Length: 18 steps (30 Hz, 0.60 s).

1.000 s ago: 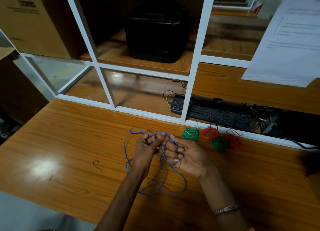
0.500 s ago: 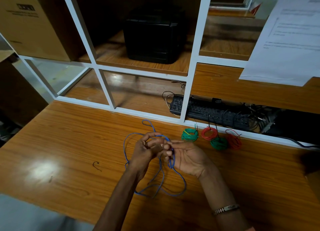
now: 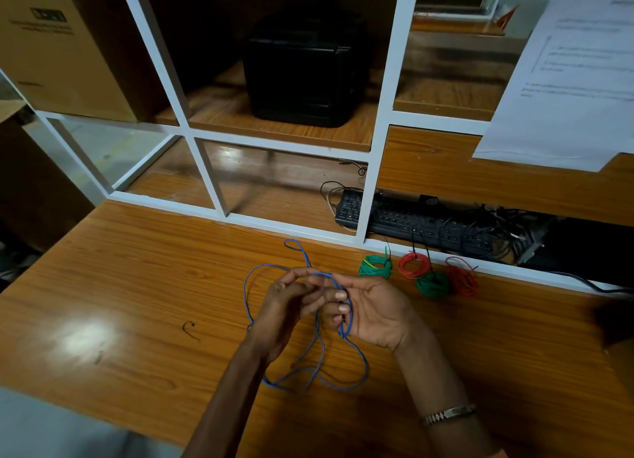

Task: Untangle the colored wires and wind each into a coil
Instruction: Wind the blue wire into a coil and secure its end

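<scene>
Gripping the blue wire (image 3: pixel 317 337), both hands' fingers (image 3: pixel 338 296); black box (image 3: pixel 302 76) in shelf compartment (image 3: pixel 274 131).

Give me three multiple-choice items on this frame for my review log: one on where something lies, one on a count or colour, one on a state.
1. Where do the finished coils lie?
A. on the desk, right of the hands, near the white frame
B. on the shelf beside the black box
C. on the keyboard

2. How many finished coils are there?
A. two
B. four
C. six

3. What state is the blue wire in?
A. wound tight and tied
B. loose loops, held in both hands
C. lying untouched

Answers:
1 A: the coils sit on the desk.
2 B: two green, two red.
3 B: the blue wire sprawls in loops while the left hand and right hand grip it.
</scene>
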Each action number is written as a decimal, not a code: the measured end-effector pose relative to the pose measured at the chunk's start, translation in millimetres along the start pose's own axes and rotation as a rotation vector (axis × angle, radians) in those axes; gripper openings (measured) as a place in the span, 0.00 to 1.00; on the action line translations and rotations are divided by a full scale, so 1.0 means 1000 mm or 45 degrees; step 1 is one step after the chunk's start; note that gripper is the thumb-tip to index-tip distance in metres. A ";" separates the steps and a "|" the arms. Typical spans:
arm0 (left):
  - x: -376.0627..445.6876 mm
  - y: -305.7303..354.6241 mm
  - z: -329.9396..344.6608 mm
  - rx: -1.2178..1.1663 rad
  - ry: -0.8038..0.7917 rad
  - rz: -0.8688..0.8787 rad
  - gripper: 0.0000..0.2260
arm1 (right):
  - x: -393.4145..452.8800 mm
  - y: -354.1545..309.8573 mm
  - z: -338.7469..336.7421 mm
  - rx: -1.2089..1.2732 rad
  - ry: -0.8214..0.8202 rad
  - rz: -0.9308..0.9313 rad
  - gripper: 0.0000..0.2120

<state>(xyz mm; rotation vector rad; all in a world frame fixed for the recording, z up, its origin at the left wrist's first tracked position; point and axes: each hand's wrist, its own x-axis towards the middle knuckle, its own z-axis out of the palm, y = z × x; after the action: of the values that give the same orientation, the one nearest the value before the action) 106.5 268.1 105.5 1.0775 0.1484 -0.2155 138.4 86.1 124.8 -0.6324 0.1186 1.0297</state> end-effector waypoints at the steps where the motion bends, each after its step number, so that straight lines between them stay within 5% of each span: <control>1: 0.000 0.000 0.000 0.003 -0.007 -0.003 0.05 | 0.000 0.000 0.001 -0.012 -0.002 -0.005 0.17; 5: 0.002 0.001 0.000 0.135 0.032 0.036 0.08 | 0.000 0.003 0.005 -0.089 0.023 -0.004 0.12; 13: 0.010 0.007 0.001 0.173 0.376 0.102 0.10 | 0.004 0.007 0.022 -0.340 0.148 -0.090 0.17; 18: 0.005 0.007 0.009 0.172 0.323 0.094 0.12 | 0.003 0.003 0.027 -0.147 0.086 -0.183 0.14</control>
<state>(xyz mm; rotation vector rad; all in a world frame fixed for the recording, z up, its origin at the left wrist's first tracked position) 113.4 262.5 114.2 1.2408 0.3249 -0.0216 132.5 103.3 144.3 -0.7701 0.0722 0.8811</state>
